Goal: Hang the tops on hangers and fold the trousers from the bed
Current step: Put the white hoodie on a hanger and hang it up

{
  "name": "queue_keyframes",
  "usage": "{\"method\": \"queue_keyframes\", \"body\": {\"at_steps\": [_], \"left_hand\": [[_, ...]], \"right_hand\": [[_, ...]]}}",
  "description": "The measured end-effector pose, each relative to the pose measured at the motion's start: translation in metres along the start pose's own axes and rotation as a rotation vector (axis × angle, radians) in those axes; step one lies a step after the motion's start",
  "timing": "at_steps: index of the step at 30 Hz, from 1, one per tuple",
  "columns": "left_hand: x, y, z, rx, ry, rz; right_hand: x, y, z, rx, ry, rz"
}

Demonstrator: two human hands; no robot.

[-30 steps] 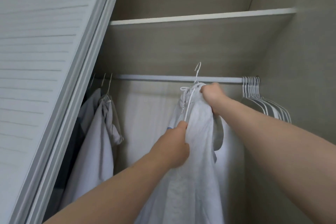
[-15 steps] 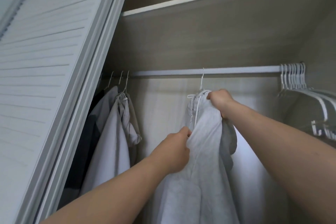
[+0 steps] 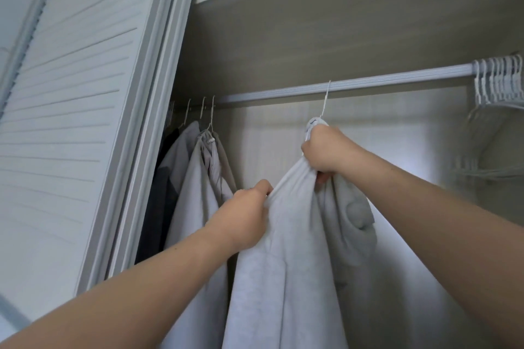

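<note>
I read the pale grey top (image 3: 283, 278) as soft, matt, slightly fuzzy cloth. Its thin white hanger (image 3: 325, 99) looks like coated wire. The grey rail (image 3: 368, 85) is ribbed metal with a dull sheen; the beige wardrobe panel (image 3: 312, 37) shows matt wood grain.

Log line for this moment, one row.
top: on hanger, hook at rail | left hand: grips top's front | right hand: grips top's neck
</note>
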State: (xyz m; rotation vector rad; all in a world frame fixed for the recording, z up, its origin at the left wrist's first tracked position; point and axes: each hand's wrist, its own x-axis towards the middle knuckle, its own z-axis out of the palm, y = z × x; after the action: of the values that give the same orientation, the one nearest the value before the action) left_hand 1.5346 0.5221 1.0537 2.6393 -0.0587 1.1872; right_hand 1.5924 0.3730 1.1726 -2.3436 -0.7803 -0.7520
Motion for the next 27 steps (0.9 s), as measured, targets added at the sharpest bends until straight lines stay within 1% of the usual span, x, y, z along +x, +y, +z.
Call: {"method": "queue_keyframes", "body": {"at_steps": [1, 2, 3, 5, 6, 10, 16, 20, 27], "left_hand": [[0.001, -0.005, -0.003, 0.030, 0.000, -0.015], [0.001, -0.010, -0.006, 0.063, 0.000, -0.030], [0.002, -0.015, -0.009, 0.096, 0.000, -0.046], [0.002, -0.027, -0.016, 0.141, 0.000, -0.086], [0.002, -0.034, -0.019, 0.155, 0.002, -0.111], [0.001, -0.058, -0.029, 0.235, 0.018, -0.232], [0.008, -0.092, -0.032, 0.338, 0.032, -0.383], [0.020, -0.104, -0.034, 0.404, 0.025, -0.518], [0.042, -0.128, -0.013, 0.525, 0.019, -0.628]], "right_hand": [[0.006, 0.002, 0.004, 0.164, 0.010, 0.004], [0.017, 0.006, 0.012, 0.171, 0.088, -0.050], [0.023, 0.005, 0.020, 0.132, 0.131, -0.099], [0.035, 0.002, 0.036, 0.105, 0.133, -0.142], [0.043, 0.000, 0.045, 0.134, 0.138, -0.161], [0.065, -0.008, 0.080, 0.205, 0.120, -0.224], [0.107, -0.032, 0.138, 0.298, 0.034, -0.282], [0.135, -0.052, 0.176, 0.369, -0.001, -0.320], [0.169, -0.083, 0.226, 0.484, -0.065, -0.367]]}}
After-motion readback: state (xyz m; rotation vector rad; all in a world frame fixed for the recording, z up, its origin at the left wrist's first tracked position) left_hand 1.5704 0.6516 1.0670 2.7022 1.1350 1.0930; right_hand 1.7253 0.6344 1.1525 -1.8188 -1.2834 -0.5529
